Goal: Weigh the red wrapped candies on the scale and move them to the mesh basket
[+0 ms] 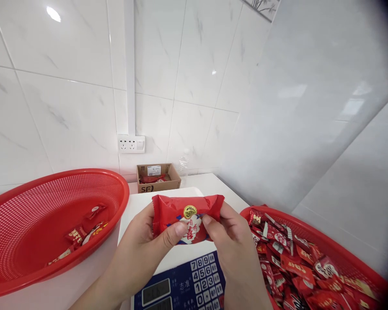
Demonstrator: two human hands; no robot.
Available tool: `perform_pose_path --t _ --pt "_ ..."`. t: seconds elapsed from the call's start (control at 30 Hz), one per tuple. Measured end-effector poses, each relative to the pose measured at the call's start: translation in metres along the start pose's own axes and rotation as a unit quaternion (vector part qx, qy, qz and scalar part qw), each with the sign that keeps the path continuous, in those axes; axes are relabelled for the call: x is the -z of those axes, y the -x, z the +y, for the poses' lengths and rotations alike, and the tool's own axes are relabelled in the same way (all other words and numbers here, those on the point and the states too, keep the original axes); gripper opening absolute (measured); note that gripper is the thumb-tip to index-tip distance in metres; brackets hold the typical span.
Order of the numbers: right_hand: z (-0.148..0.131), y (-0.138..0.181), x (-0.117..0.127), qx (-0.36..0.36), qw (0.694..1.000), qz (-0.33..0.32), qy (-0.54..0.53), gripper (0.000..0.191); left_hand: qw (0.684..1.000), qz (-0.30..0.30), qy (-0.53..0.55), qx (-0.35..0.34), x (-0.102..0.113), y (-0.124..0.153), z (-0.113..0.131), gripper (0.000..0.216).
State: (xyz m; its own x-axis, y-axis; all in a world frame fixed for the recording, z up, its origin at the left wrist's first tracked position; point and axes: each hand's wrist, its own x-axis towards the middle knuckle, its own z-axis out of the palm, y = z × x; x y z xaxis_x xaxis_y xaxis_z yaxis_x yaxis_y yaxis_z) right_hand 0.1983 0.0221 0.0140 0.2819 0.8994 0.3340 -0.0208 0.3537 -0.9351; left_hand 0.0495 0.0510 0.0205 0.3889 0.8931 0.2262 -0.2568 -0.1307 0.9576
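Observation:
A red wrapped snack packet [177,206] with crimped ends and a gold round emblem is held up in the middle of the view. My left hand [148,245] grips its left side, thumb pressed on the front. On the right side, my right hand [233,241] pinches it with thumb and fingers. Both hands are closed on the packet, and their other fingers are hidden behind it. Below and behind it is a digital weighing scale [181,282] with a blue keypad panel and a white platform [139,211].
A red perforated basket [93,176] with several wrapped snacks stands at the left. At the right, another red basket [336,239] is heaped with red packets. An open cardboard box [168,186] with red packets sits by the tiled wall, below a power socket [131,144].

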Motion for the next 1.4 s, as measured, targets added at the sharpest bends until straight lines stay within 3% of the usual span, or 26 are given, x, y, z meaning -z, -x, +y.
perform_pose_path --t 0.17,0.37,0.6,0.73,1.1,1.23,1.4 --pt "-0.007 0.001 -0.005 0.025 0.998 0.022 0.046 0.020 1.000 0.008 -0.022 -0.010 -0.002 0.000 0.001 0.046" --pt "-0.007 0.001 -0.006 0.020 0.997 0.046 0.061 0.019 0.998 -0.030 -0.053 -0.020 0.001 -0.001 -0.001 0.041" --pt "-0.004 0.000 -0.006 0.003 0.998 -0.023 -0.050 0.021 0.999 0.034 0.035 -0.007 -0.003 0.000 0.001 0.042" --pt "-0.011 0.003 -0.009 -0.007 0.997 -0.058 -0.044 0.025 0.998 0.054 0.039 -0.014 -0.003 0.000 0.002 0.042" --pt "-0.004 0.003 -0.009 0.070 0.996 0.041 0.046 0.033 0.998 -0.044 -0.030 -0.033 0.001 -0.005 0.002 0.040" --pt "-0.006 0.003 -0.009 0.050 0.998 0.010 0.022 0.035 0.997 -0.060 -0.011 -0.047 0.002 -0.004 0.003 0.037" --pt "-0.005 0.001 -0.002 0.029 0.998 -0.049 -0.011 0.049 0.997 -0.027 0.012 -0.069 0.001 -0.001 0.002 0.031"
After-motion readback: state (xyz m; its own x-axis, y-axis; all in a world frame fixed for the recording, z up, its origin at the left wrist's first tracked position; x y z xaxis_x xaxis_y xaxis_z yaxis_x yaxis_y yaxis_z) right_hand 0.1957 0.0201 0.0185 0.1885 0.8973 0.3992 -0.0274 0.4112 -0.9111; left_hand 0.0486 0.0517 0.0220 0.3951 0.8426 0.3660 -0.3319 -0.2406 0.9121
